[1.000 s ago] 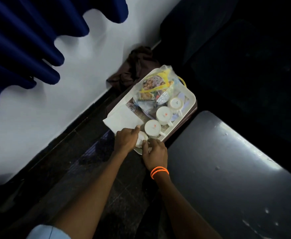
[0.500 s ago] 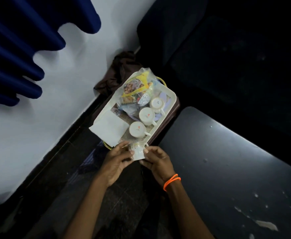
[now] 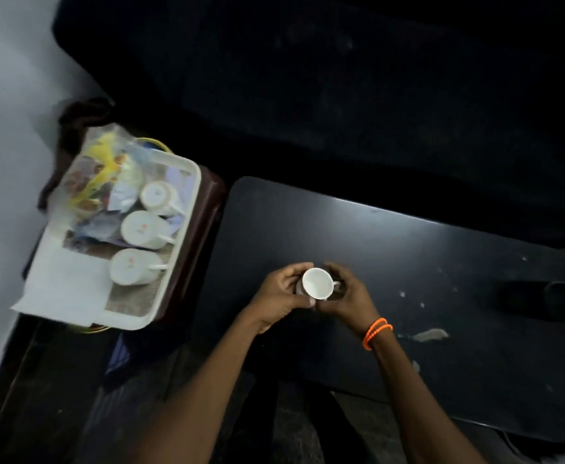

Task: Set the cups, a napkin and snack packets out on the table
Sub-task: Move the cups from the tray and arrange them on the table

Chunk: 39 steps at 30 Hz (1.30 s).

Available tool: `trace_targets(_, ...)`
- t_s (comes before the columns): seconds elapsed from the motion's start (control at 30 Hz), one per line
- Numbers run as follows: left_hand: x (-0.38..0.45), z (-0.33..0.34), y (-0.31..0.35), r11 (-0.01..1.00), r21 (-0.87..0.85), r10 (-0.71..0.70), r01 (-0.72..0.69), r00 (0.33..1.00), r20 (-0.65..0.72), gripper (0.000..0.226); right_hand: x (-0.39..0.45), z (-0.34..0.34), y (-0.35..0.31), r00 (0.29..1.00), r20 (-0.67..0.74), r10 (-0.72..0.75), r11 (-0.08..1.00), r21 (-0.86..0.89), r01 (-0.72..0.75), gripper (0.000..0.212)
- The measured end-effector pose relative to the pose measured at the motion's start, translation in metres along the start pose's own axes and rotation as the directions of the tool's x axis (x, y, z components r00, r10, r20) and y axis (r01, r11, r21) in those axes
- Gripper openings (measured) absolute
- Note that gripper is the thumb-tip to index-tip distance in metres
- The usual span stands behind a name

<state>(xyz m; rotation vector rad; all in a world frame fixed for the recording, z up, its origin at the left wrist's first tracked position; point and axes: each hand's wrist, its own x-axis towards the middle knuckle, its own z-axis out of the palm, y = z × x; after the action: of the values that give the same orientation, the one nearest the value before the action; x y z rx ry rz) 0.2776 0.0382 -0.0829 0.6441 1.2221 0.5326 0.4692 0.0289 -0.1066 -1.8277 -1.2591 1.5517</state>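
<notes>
Dim home room: dark low table (image 3: 408,262), white wall (image 3: 3,95), tea tray (image 3: 187,209).

No text is legible; the snack packets (image 3: 96,175) are blurred.

Orange wristbands (image 3: 377,332), dark cylinder (image 3: 542,301)

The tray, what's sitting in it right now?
In the tray: three upturned cups in a row, a white napkin overhanging its near corner, and a clear bag of snack packets at the far end. What lies beneath the bag and napkin is covered.
</notes>
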Motion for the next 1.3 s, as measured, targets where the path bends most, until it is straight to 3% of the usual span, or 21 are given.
trace_targets(0.07,0.019,0.031,-0.009,0.995,0.099,0.016,-0.021,0.999,0.043,0.073,-0.005,-0.018,0.021,0.993,-0.100,-0.062,0.992,-0.118,0.050,0.069)
trace_targets(0.2,0.045,0.078,-0.024,0.978,0.203,0.020,-0.039,0.995,0.095,0.074,-0.013,-0.042,0.058,0.971,-0.232,-0.054,0.984,-0.180,0.012,0.059)
trace_targets(0.53,0.068,0.115,-0.033,0.962,0.273,0.003,-0.028,0.996,0.091,0.081,-0.013,-0.069,0.085,0.962,-0.269,-0.035,0.955,-0.292,-0.047,0.067)
trace_targets(0.7,0.060,0.097,-0.025,0.958,0.286,0.041,-0.036,0.999,-0.013,0.075,-0.023,-0.055,0.052,0.950,-0.312,-0.028,0.823,-0.547,-0.155,0.104)
trace_targets(0.8,0.046,0.070,-0.010,0.980,0.197,0.058,-0.033,0.991,-0.123,0.067,-0.029,-0.026,0.020,0.902,-0.400,-0.162,0.850,-0.521,-0.079,0.096)
trace_targets(0.87,0.031,0.044,0.003,0.988,0.140,0.095,-0.063,0.967,-0.235,0.059,-0.027,0.003,-0.005,0.895,-0.381,-0.231,0.881,-0.473,0.026,0.087)
trace_targets(0.97,0.006,-0.006,0.023,0.987,0.116,0.155,-0.115,0.885,-0.439,0.047,-0.017,0.057,-0.043,0.927,-0.241,-0.287,0.891,-0.422,0.166,0.080)
trace_targets(1.07,-0.022,-0.063,0.039,0.975,0.134,0.224,-0.180,0.747,-0.626,0.036,-0.007,0.114,-0.078,0.944,-0.040,-0.329,0.878,-0.380,0.290,0.073)
trace_targets(1.2,-0.060,-0.137,0.043,0.959,0.177,0.265,-0.221,0.485,-0.833,0.021,0.001,0.185,-0.120,0.909,0.181,-0.376,0.846,-0.333,0.416,0.061)
trace_targets(1.3,-0.080,-0.184,0.035,0.964,0.263,0.264,-0.043,0.283,-0.922,0.019,0.003,0.232,-0.140,0.889,0.273,-0.367,0.836,-0.322,0.444,0.060)
